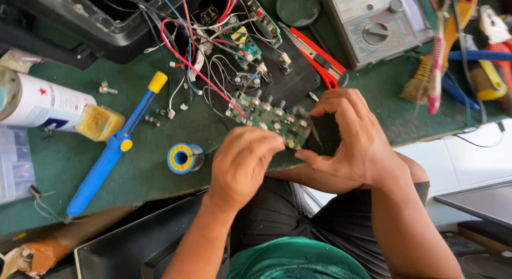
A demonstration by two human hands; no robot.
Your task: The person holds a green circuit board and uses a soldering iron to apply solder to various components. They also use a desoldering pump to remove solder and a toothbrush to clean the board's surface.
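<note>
- Head view, looking down on a green-covered table (138,167).
- Left hand (242,162): curled into a narrow grip at the near edge of a green circuit board (269,118); fingertips meet the board's lower side.
- Right hand (352,143): fingers spread around the board's right end, thumb below, forefinger arched over the top; both hands hold the board between them, just above the table edge.
- Circuit board: tilted, studded with small knobs and parts, tied by red and white wires (200,71) to more boards lying just beyond the hands.
- Solder spool (181,158): blue and yellow, just left of the left hand, lying on the table.
- Blue desoldering pump (109,154) with yellow tip: farther left, lying aslant.
- White spray can (45,106) with amber cap: far left, on its side.
- Red-handled cutter (320,60): just beyond the right hand.
- Grey multimeter (376,26): farther beyond the right hand.
- Brush and pink-handled tool (434,60): well to the right of the right hand.
- Open black casing (90,23): far beyond, to the left.
</note>
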